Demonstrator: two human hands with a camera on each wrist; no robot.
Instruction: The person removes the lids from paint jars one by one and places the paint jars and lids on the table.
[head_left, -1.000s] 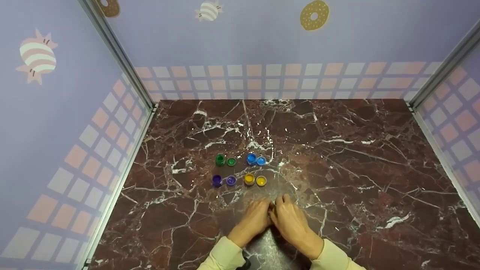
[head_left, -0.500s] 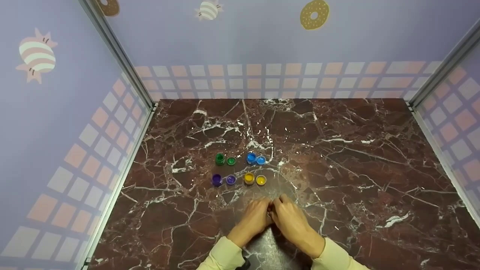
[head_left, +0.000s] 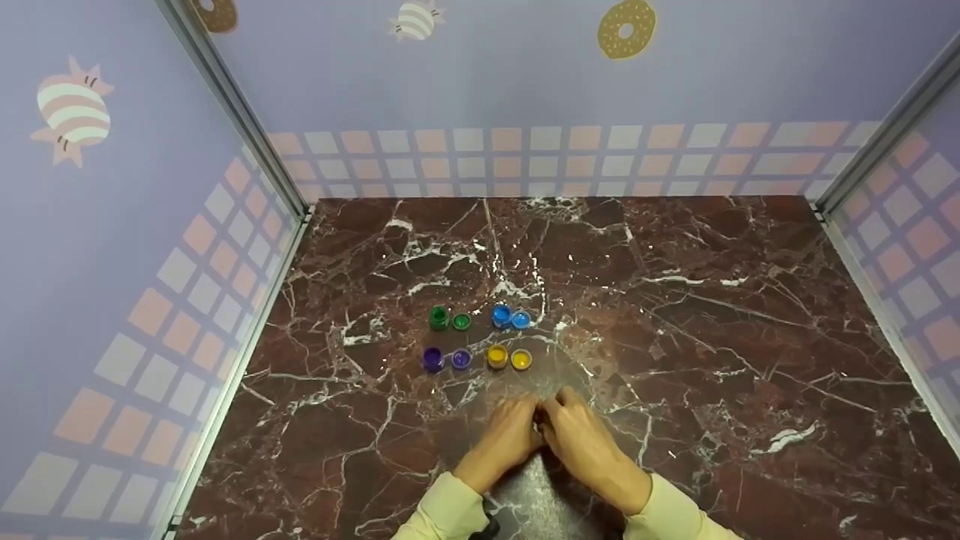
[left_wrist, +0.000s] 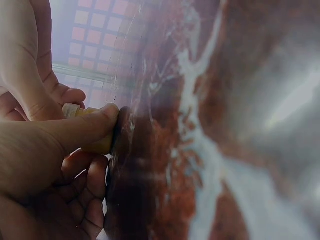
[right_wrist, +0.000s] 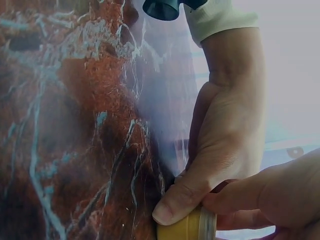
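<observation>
My left hand (head_left: 510, 431) and right hand (head_left: 581, 439) meet low in the middle of the head view, where they hide what is between them. In the wrist views, that is a small yellow paint jar (right_wrist: 182, 230) with a pale, clear-looking lid (right_wrist: 207, 225). The left hand holds the jar's body, its thumb (left_wrist: 107, 114) along the side, close over the table. Fingers of the right hand (right_wrist: 280, 192) pinch around the lid end. Beyond the hands stand open paint jars: green (head_left: 439, 318), blue (head_left: 501, 316), purple (head_left: 433, 359) and yellow (head_left: 496, 356).
Beside each open jar lies a lid of matching colour: green (head_left: 461, 321), blue (head_left: 520, 319), purple (head_left: 460, 358) and yellow (head_left: 521, 359). The dark red marbled table (head_left: 712, 337) is bounded by patterned panels (head_left: 480, 82) at the back and both sides.
My right hand's fingers have shifted slightly left, towards the left hand. The left hand stays in place, and the open jars and lids have not moved.
</observation>
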